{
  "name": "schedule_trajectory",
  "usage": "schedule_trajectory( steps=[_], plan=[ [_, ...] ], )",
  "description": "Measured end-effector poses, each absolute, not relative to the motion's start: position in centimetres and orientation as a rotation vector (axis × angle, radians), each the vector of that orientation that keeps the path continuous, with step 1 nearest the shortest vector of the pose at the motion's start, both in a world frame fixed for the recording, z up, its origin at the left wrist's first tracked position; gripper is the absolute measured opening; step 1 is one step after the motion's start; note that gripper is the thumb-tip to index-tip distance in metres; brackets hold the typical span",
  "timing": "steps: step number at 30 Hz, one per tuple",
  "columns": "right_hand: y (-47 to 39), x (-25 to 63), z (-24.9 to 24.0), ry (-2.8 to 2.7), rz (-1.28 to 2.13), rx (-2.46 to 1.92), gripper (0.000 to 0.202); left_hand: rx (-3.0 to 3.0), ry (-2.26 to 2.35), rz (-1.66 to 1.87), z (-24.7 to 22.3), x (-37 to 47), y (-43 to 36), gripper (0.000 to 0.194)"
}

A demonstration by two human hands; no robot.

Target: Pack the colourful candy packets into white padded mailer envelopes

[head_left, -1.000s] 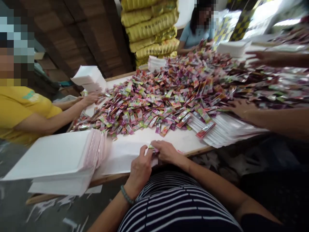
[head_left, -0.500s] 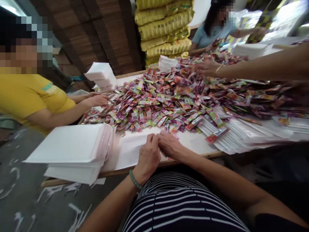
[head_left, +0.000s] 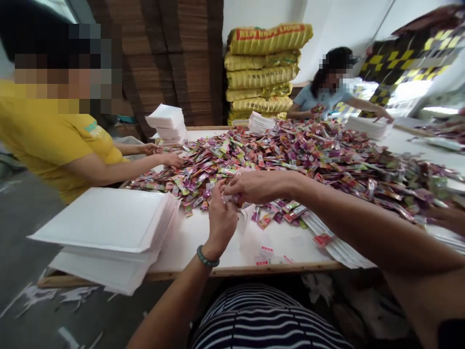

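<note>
My left hand [head_left: 222,218], with a green bead bracelet at the wrist, is closed on a white padded envelope [head_left: 244,219], whose curved edge shows beside the palm. My right hand [head_left: 250,187] meets it from the right, its fingers pinched around small colourful packets [head_left: 231,198]. Fingers cover most of these packets and the envelope's mouth. Just beyond both hands spreads a large heap of small purple, red and green packets [head_left: 290,150]. On the white tabletop [head_left: 203,247] below lie a few red-and-white slips [head_left: 267,250].
A stack of white padded envelopes [head_left: 105,218] overhangs the table at left; more envelopes [head_left: 336,245] fan out at right. A person in yellow [head_left: 90,145] works at left, another in light blue [head_left: 327,97] across. Yellow sacks [head_left: 267,72] are piled behind. Another person's hand [head_left: 448,220] reaches in at right.
Both my hands have risen from the table's front edge towards the heap, and the envelope is lifted off the tabletop. The arm reaching across at upper right has drawn back.
</note>
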State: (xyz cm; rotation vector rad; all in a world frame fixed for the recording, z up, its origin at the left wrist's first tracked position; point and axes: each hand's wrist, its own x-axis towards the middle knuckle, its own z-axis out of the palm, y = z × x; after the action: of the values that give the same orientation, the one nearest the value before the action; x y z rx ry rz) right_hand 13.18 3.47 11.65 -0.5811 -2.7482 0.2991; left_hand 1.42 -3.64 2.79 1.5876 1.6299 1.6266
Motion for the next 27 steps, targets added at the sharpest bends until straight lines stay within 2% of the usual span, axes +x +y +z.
schedule_trajectory(
  steps=[4, 10, 13, 16, 20, 24, 27],
  plan=[
    [3.6, 13.0, 11.5, -2.67, 0.369, -0.566, 0.032, 1.488, 1.577, 1.632, 1.3, 0.7, -3.6, 0.047],
    [1.7, 14.5, 15.2, -2.081, 0.339, -0.695, 0.02, 1.429, 1.439, 1.585, 2.6, 0.5, -3.9, 0.052],
    [1.1, 14.3, 14.8, -1.926, 0.305, -0.731, 0.013, 1.323, 1.376, 1.524, 3.2, 0.7, -4.1, 0.053],
    [1.6, 13.3, 11.7, -2.18, 0.3, -0.79, 0.007, 1.197, 1.296, 1.508, 3.3, 1.2, -4.0, 0.056],
    [2.1, 13.2, 8.4, -2.682, 0.518, -0.707, 0.017, 1.074, 1.243, 1.529, 2.8, 1.5, -3.8, 0.058],
    [1.8, 14.7, 9.3, -2.446, 0.339, -0.776, 0.025, 1.042, 1.194, 1.541, 3.1, 1.7, -3.9, 0.058],
    [2.3, 14.1, 9.9, -2.433, 0.239, -0.885, 0.014, 1.049, 1.18, 1.525, 3.5, 2.3, -3.9, 0.059]
  ],
)
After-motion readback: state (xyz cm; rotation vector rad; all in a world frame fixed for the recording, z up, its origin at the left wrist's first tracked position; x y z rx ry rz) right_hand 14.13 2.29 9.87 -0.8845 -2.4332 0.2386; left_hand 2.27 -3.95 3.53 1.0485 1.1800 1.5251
